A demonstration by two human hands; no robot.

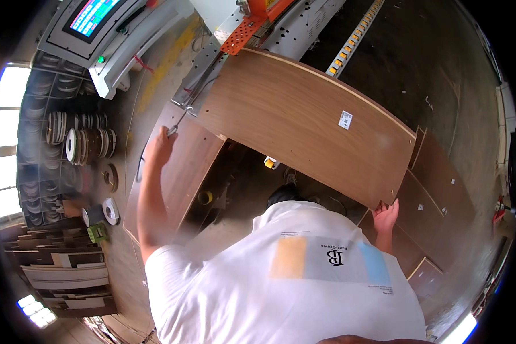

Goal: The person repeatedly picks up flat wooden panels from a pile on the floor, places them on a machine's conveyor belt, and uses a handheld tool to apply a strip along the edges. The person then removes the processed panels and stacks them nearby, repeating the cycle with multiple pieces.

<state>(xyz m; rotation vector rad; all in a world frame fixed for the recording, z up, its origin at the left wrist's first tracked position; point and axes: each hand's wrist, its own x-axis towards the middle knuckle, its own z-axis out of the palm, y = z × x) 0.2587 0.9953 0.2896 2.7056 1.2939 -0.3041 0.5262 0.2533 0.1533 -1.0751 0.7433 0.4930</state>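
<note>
A large brown wood-grain board [304, 120] with a white label stretches from the machine at the upper middle toward the right. My right hand [385, 217] grips its near right corner, fingers at the edge. At the left, my left hand [159, 148] is closed around a slim metal tool [180, 120] with a thin rod; its exact kind is unclear. The rod points to the board's left end, close to the metal edge of the machine. Below my left hand lies a pinkish-brown panel [180, 166], partly covered by my forearm.
An orange perforated bracket [243, 35] and a roller strip [355, 40] belong to the machine ahead. A control screen [94, 17] stands upper left. Rolls of edge banding [89, 143] fill a rack at left. More brown boards [436, 178] lie at right. A yellow tape roll [205, 198] sits below.
</note>
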